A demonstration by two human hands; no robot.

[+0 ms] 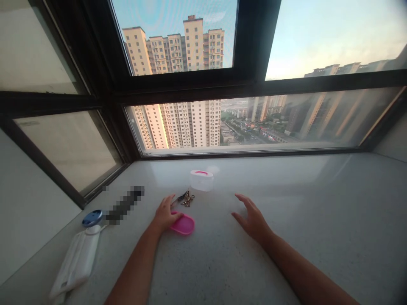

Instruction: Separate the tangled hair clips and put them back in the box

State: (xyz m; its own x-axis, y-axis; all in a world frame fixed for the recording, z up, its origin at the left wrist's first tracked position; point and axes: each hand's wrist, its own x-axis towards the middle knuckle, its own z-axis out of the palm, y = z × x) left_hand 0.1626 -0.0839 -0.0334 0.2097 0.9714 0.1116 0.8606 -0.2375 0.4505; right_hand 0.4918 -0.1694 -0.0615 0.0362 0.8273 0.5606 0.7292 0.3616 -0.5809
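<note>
We are lapping the thumb of our nearer left hand over the pink tray, which is lying at its four o'clock, long axis running roughly ten-to-four; whether we're pinching, we cannot tell. Our right hand is spreading empty at the tray's three o'clock.

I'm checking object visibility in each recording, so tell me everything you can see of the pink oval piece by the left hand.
The pink oval piece is bright pink and shallow, with rounded edges and what looks like a raised rim around a flatter middle; it looks like plastic or silicone. It appears to lie flat on the pale counter. The left hand's thumb overlaps its far left edge, apparently touching it and hiding part.
</note>
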